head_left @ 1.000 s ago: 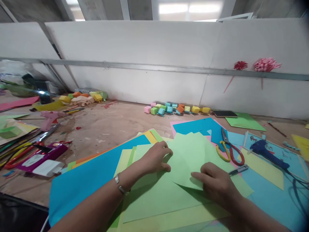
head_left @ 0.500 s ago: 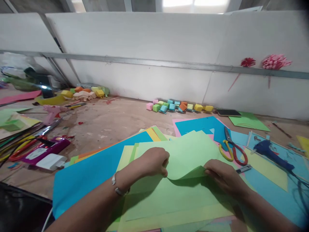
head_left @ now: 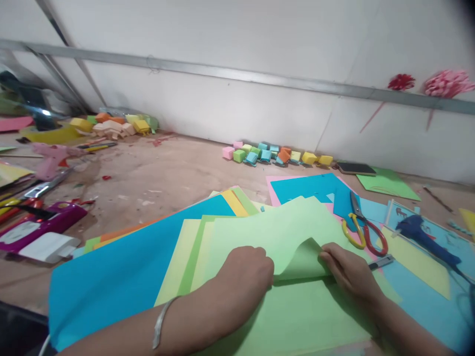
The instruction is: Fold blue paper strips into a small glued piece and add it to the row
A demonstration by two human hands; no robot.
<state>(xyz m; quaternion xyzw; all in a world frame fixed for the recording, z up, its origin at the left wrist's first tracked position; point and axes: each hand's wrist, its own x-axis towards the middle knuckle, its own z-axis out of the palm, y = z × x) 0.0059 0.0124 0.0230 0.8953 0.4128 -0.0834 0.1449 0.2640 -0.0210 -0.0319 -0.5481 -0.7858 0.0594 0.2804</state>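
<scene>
A light green paper sheet (head_left: 260,232) lies on a stack of coloured sheets, its near edge lifted and curled back. My right hand (head_left: 351,272) pinches the raised near right part of that sheet between thumb and fingers. Along the same edge, my left hand (head_left: 247,282) is closed, knuckles up, pressing on the sheet; its fingertips are hidden. Below both hands lies another light green sheet (head_left: 304,311). A large blue sheet (head_left: 122,277) sticks out at the left of the stack. Right of my right hand are scissors (head_left: 359,222) and a box cutter (head_left: 381,262).
A blue glue gun (head_left: 426,237) rests on papers at the right. Small paper cubes (head_left: 265,154) line the wall, with more cubes (head_left: 115,123) further left. A purple power strip (head_left: 44,225) with a white plug and a pink glue gun (head_left: 50,159) sit at left. A phone (head_left: 356,169) lies at back right.
My left hand has moved right and nearer, rolling over knuckles up along the sheet's edge. My right hand keeps its pinch, and the sheet's corner curls higher. The view has tilted down.
</scene>
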